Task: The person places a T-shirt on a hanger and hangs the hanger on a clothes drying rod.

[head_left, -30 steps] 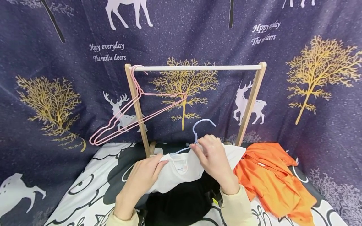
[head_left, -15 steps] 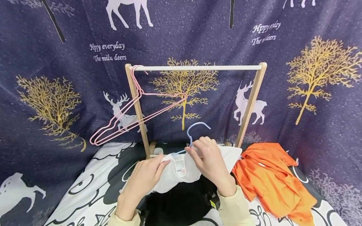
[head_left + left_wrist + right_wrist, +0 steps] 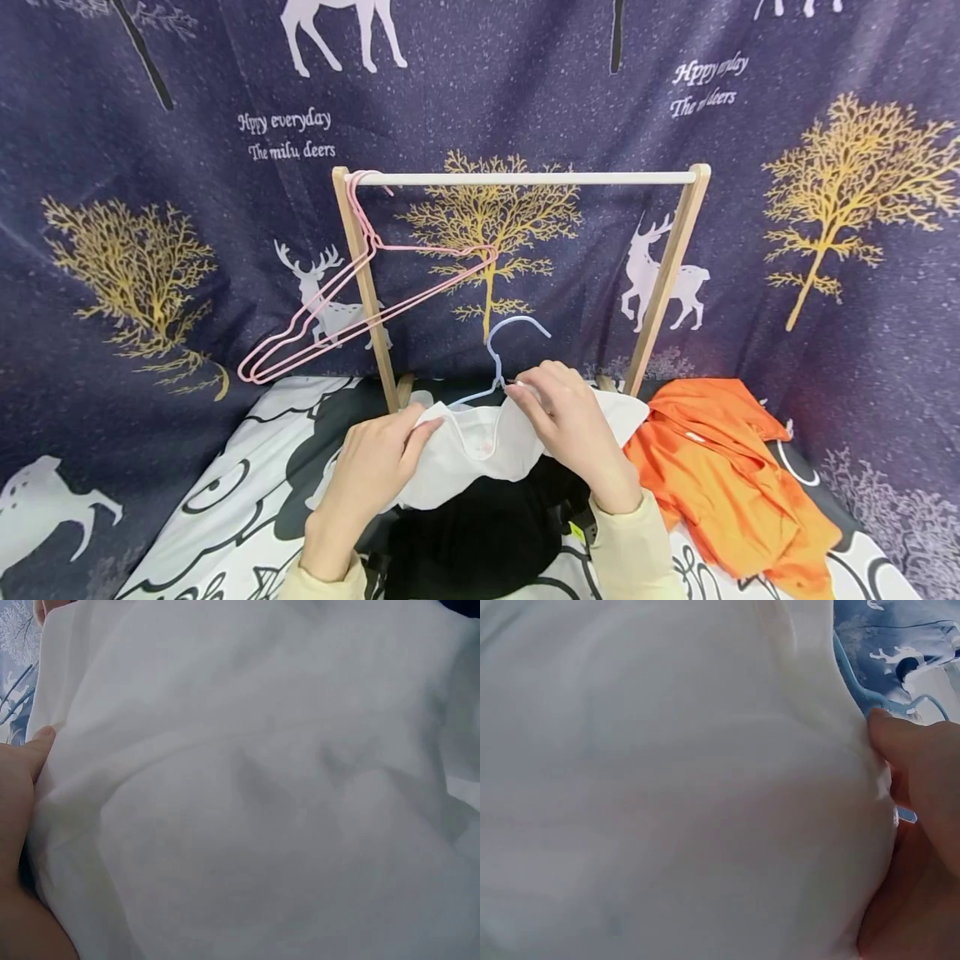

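Note:
Both hands hold a white garment [image 3: 442,471] by its neckline in the head view. The left hand [image 3: 371,467] pinches the fabric left of the neck opening, thumb on top. On the opposite side of the opening, the right hand [image 3: 570,425] grips the cloth. A blue hanger [image 3: 496,358] has its hook standing up above the collar, beside the right fingertips; most of its body is hidden by the cloth. White fabric [image 3: 247,787] fills the left wrist view. In the right wrist view the thumb lies on the garment's edge [image 3: 780,787], next to the blue hanger [image 3: 847,671].
Behind the hands stands a rack with a white rail [image 3: 525,178] and wooden posts. Pink hangers [image 3: 360,321] hang at the rail's left end. An orange garment [image 3: 720,475] lies on the patterned cloth at right. Something black [image 3: 472,542] is below the white garment.
The blue hook has shifted left relative to a second ago, standing farther from the right hand's fingers. The left hand has moved slightly left and up, and the neckline looks wider than half a second ago.

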Action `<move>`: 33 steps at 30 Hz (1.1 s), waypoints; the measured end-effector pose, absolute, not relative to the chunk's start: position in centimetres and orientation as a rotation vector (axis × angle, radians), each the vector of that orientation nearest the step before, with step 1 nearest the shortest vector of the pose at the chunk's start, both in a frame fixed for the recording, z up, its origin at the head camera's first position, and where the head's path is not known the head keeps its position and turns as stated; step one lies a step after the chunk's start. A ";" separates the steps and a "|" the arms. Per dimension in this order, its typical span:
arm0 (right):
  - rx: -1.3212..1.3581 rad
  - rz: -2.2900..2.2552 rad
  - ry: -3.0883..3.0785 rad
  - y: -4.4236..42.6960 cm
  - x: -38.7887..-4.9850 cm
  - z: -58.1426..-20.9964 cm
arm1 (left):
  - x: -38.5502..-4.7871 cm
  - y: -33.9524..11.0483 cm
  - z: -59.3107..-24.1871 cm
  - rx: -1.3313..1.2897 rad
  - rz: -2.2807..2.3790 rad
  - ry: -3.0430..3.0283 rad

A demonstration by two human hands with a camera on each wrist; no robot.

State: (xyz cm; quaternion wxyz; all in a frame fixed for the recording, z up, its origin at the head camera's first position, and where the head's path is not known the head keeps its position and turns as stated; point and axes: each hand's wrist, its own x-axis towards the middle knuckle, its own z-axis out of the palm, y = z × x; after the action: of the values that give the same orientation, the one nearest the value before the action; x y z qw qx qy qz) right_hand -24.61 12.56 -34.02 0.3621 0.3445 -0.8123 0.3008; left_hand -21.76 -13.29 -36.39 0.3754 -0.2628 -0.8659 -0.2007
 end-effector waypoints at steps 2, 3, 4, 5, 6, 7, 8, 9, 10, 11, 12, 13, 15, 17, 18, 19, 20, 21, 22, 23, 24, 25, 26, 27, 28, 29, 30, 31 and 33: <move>0.879 0.776 -2.094 12.7 -24.7 -34.0 | -21.8 -13.5 -36.3 -0.671 -0.518 -2.203; 0.873 0.776 -2.094 12.8 -24.7 -34.0 | -21.8 -13.5 -36.3 -0.670 -0.520 -2.196; 0.864 0.774 -2.094 12.9 -24.7 -34.0 | -21.8 -13.6 -36.3 -0.670 -0.521 -2.191; 0.854 0.771 -2.094 12.9 -24.7 -34.0 | -21.8 -13.7 -36.3 -0.670 -0.521 -2.183; 0.846 0.768 -2.090 13.0 -24.8 -34.0 | -21.8 -13.9 -36.3 -0.666 -0.523 -2.176; 0.836 0.769 -2.088 13.1 -24.8 -34.0 | -21.8 -14.0 -36.3 -0.662 -0.523 -2.170; 0.826 0.768 -2.086 13.2 -24.8 -34.0 | -21.8 -14.1 -36.2 -0.657 -0.523 -2.166; 0.818 0.768 -2.082 13.3 -24.8 -34.0 | -21.8 -14.2 -36.2 -0.653 -0.524 -2.164; 0.810 0.767 -2.079 13.4 -24.9 -34.0 | -21.8 -14.2 -36.2 -0.650 -0.524 -2.163; 0.806 0.764 -2.071 13.5 -25.0 -34.1 | -21.8 -14.3 -36.2 -0.647 -0.528 -2.164; 0.801 0.766 -2.069 13.6 -25.0 -34.1 | -21.9 -14.4 -36.1 -0.643 -0.531 -2.166; 0.797 0.765 -2.065 13.7 -25.1 -34.1 | -21.9 -14.5 -36.1 -0.641 -0.533 -2.168; 0.791 0.761 -2.058 13.9 -25.1 -34.1 | -21.9 -14.6 -36.1 -0.638 -0.540 -2.173; 0.785 0.756 -2.050 14.0 -25.2 -34.1 | -21.9 -14.6 -36.0 -0.634 -0.543 -2.178; 0.779 0.757 -2.053 14.0 -25.3 -34.1 | -21.9 -14.7 -36.0 -0.632 -0.542 -2.177; 0.776 0.754 -2.049 14.0 -25.3 -34.1 | -21.9 -14.7 -36.0 -0.632 -0.540 -2.177; 0.772 0.754 -2.050 14.1 -25.3 -34.1 | -21.8 -14.7 -35.9 -0.632 -0.540 -2.177; 0.770 0.755 -2.049 14.1 -25.3 -34.1 | -21.8 -14.8 -35.9 -0.634 -0.542 -2.177; 0.769 0.754 -2.048 14.1 -25.3 -34.1 | -21.8 -14.8 -35.9 -0.634 -0.542 -2.175; 0.767 0.753 -2.049 14.1 -25.3 -34.1 | -21.7 -14.9 -35.8 -0.634 -0.542 -2.172; 0.767 0.754 -2.048 14.1 -25.3 -34.1 | -21.7 -14.9 -35.8 -0.635 -0.543 -2.170; 0.767 0.754 -2.049 14.1 -25.3 -34.1 | -21.7 -14.9 -35.8 -0.637 -0.546 -2.168; 0.767 0.755 -2.048 14.2 -25.3 -34.1 | -21.7 -15.0 -35.8 -0.640 -0.548 -2.166; 0.768 0.756 -2.048 14.2 -25.3 -34.0 | -21.6 -15.0 -35.8 -0.642 -0.549 -2.163; 0.769 0.758 -2.049 14.2 -25.3 -34.0 | -21.6 -15.1 -35.7 -0.642 -0.547 -2.159; 0.768 0.758 -2.049 14.3 -25.4 -34.0 | -21.6 -15.2 -35.7 -0.641 -0.547 -2.156; 0.767 0.760 -2.049 14.3 -25.4 -34.0 | -21.7 -15.2 -35.7 -0.641 -0.548 -2.153; 0.762 0.762 -2.052 14.4 -25.4 -34.0 | -21.7 -15.3 -35.7 -0.642 -0.546 -2.152; 0.755 0.769 -2.055 14.5 -25.4 -34.0 | -21.7 -15.4 -35.6 -0.637 -0.542 -2.153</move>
State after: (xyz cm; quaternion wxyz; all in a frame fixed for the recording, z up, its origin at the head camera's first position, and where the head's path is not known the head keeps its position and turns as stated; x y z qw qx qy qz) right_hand -25.39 14.54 -34.00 0.3992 0.2985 -0.8119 0.3040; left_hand -21.66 -15.35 -35.64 0.4040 -0.2523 -0.8527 -0.2145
